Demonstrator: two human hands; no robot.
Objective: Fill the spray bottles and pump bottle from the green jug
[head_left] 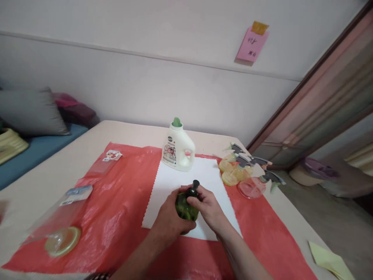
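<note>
A green see-through bottle (186,210) with a black pump top (194,187) stands before me, over the white sheet (157,202). Wrapped round the bottle's left side is my left hand (171,214), with its thumb low across the front. My right hand (208,204) closes its thumb and fingers on the black collar below the pump. Behind them a white jug (177,147) with a side handle and a printed label stands upright, something green (176,122) at its mouth. Whether the bottle's base touches the sheet is hidden.
Several spray bottles (252,186) cluster at the right on red plastic sheeting (122,202). Clear plastic packets (70,198) and a round yellowish dish-like item (62,242) lie left. Yellow paper (330,259) rests by the right table edge. A wall (140,85) bounds the back.
</note>
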